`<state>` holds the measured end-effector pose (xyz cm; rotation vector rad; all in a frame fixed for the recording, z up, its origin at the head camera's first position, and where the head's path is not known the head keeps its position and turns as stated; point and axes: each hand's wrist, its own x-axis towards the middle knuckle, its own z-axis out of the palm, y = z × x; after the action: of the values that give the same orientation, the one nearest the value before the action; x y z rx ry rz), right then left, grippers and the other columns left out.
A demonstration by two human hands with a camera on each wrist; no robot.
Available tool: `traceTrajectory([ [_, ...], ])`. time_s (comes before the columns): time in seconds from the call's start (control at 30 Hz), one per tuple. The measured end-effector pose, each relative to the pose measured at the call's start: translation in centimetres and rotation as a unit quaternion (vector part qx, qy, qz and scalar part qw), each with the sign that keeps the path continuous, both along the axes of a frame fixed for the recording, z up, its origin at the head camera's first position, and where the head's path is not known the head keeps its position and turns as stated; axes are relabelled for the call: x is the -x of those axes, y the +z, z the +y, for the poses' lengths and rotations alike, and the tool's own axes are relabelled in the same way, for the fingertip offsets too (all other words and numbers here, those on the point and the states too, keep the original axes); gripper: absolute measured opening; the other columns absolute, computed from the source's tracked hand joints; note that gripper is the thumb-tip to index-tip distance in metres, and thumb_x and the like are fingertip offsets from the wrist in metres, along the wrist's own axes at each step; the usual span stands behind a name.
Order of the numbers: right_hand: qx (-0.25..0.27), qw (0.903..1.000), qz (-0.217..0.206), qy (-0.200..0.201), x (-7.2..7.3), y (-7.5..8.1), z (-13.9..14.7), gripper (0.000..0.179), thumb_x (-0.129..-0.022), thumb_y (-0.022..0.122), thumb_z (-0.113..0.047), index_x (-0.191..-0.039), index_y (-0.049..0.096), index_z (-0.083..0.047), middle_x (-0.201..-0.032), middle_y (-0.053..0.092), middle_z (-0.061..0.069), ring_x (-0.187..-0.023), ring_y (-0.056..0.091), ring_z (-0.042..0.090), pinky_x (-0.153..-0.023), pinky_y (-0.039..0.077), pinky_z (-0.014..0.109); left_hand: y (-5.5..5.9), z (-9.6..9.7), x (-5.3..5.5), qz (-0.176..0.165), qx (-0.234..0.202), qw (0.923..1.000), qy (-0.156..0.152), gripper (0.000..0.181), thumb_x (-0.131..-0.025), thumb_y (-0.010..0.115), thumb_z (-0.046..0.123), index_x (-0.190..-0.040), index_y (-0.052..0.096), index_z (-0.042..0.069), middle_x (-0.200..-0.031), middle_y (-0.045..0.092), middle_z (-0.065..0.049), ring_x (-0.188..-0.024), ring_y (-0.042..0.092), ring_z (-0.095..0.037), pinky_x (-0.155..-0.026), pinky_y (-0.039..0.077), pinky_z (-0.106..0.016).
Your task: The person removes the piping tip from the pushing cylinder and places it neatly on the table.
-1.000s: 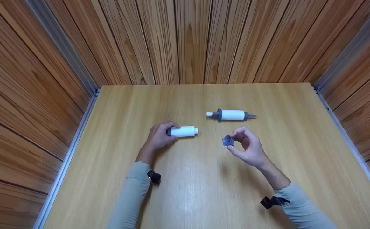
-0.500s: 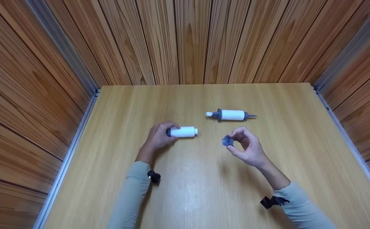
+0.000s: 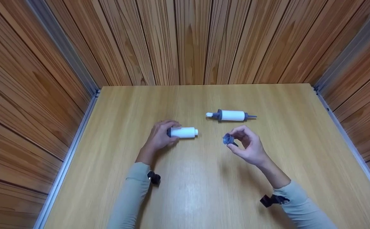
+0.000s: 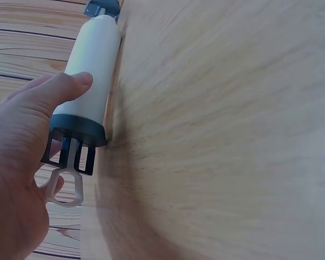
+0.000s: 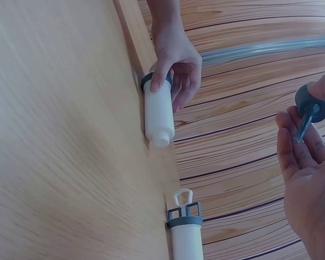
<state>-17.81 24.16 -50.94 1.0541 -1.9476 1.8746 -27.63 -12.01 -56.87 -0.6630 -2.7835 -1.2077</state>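
Note:
A white-barrelled syringe (image 3: 186,132) lies sideways low over the table, its bare white neck pointing right. My left hand (image 3: 161,136) grips it around the dark collar end, thumb against the barrel. In the left wrist view a white ring handle (image 4: 66,189) sticks out between the dark grips below that collar. My right hand (image 3: 249,148) is raised to the right, pinching a dark blue-grey nozzle cap (image 3: 227,139) between thumb and fingers. The cap's wide hollow mouth faces left; its narrow spout (image 5: 306,122) shows in the right wrist view.
Farther back on the wooden table (image 3: 191,178) lies a second syringe (image 3: 232,115), its dark nozzle attached and pointing right. Wood-plank walls (image 3: 191,41) stand behind and at both sides, with metal rails (image 3: 76,127) along the side edges.
The nozzle cap has turned slightly in my right fingers, so its spout now shows below them. My left hand and its syringe have stayed in nearly the same place.

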Motion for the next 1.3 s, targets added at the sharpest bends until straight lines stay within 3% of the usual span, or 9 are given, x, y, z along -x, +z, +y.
traceTrajectory([
  [0.4,-0.017,0.9992,-0.019,-0.031,0.4,-1.1,0.0,0.04,-0.085,0.068,0.032,-0.123,0.058,0.024,-0.123,0.077,-0.01,-0.114,0.076,0.002,-0.104,0.062,0.018,-0.5,0.2,-1.1,0.036,0.005,0.9993,0.012,0.051,-0.09,0.098,0.02,-0.137,0.079,0.013,-0.153,0.073,-0.014,-0.149,0.064,-0.041,-0.137,0.027,-0.075],
  [0.7,0.002,0.9984,-0.034,-0.046,0.8,-1.7,-0.3,0.04,-0.085,0.068,0.033,-0.124,0.061,0.024,-0.119,0.077,-0.009,-0.108,0.075,0.002,-0.1,0.062,0.016,-0.2,0.4,-1.5,0.076,-0.002,0.9971,0.011,0.051,-0.089,0.098,0.022,-0.135,0.08,0.013,-0.153,0.074,-0.014,-0.149,0.064,-0.042,-0.132,0.029,-0.081],
  [1.07,-0.014,0.9962,-0.053,-0.067,1.2,-2.8,-0.6,0.041,-0.087,0.071,0.029,-0.127,0.065,0.022,-0.121,0.077,-0.011,-0.11,0.075,0.002,-0.101,0.061,0.016,-0.2,0.6,-2.3,0.075,-0.022,0.9969,0.014,0.05,-0.091,0.097,0.022,-0.137,0.08,0.014,-0.154,0.073,-0.013,-0.15,0.063,-0.041,-0.134,0.027,-0.08],
  [1.3,-0.018,0.9948,-0.067,-0.075,1.5,-3.3,-0.9,0.04,-0.088,0.072,0.028,-0.127,0.067,0.022,-0.12,0.077,-0.011,-0.111,0.074,0.002,-0.101,0.061,0.016,0.4,1.1,-2.7,0.083,-0.048,0.9953,0.01,0.051,-0.091,0.096,0.024,-0.138,0.079,0.014,-0.153,0.074,-0.014,-0.149,0.064,-0.04,-0.133,0.029,-0.079],
])
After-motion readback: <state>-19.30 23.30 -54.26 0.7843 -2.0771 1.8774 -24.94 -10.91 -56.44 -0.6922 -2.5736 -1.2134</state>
